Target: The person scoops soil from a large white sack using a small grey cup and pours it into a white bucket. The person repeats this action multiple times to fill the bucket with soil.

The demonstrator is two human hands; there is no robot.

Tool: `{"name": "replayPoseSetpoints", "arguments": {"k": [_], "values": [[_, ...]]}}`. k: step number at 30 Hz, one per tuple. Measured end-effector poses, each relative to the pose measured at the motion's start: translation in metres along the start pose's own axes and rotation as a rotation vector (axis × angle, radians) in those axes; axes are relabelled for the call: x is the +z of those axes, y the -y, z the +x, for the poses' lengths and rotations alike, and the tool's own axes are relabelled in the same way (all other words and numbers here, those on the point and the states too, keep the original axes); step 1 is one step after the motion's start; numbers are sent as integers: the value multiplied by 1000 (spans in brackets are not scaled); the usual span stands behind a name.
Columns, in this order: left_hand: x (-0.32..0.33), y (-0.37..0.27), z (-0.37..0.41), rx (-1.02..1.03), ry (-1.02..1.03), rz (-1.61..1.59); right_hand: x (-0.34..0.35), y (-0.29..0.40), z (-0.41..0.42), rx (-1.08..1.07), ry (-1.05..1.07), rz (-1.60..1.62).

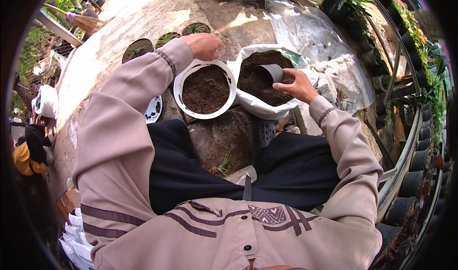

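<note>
My right hand [298, 85] grips a dark grey plastic cup [273, 73], tilted on its side, its mouth towards the soil. The cup is inside an open white plastic sack [266, 110] with its top folded down, holding dark brown soil [250, 82]. Left of the sack, and close against it, stands a round white tub [205, 116] of similar soil [205, 91]. My left hand [205, 46] is at the tub's far rim with its fingers bent down; whether they hold anything is hidden.
Several black pots with small green plants [137, 50] stand beyond my left forearm. A white dish [154, 109] with small dark pieces lies left of the tub. A crumpled clear plastic sheet [315, 37] covers ground at right. A straw broom [87, 22] leans far left; potted plants [418, 159] line the right.
</note>
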State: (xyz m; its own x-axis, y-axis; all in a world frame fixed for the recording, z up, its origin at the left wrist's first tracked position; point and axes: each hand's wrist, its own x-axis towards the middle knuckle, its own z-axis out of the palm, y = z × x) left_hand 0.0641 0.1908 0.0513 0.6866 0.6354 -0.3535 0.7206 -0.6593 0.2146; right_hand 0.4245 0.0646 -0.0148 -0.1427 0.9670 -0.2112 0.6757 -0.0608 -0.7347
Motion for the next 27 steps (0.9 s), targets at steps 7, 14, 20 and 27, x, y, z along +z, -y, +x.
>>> {"name": "replayPoseSetpoints", "arguments": {"k": [7,14,20,27], "values": [[2,13,-8,-30,17,-9,1,13,4,-72,-37,-133],[-4,24,-25,-83,-7,25,-2,77,11,-82,82,165],[-3,37,-41,-156,-14,2,19,131,14,-417,-49,-47],[3,54,-63,-241,56,-41,47,176,8,-729,-216,-349]]}}
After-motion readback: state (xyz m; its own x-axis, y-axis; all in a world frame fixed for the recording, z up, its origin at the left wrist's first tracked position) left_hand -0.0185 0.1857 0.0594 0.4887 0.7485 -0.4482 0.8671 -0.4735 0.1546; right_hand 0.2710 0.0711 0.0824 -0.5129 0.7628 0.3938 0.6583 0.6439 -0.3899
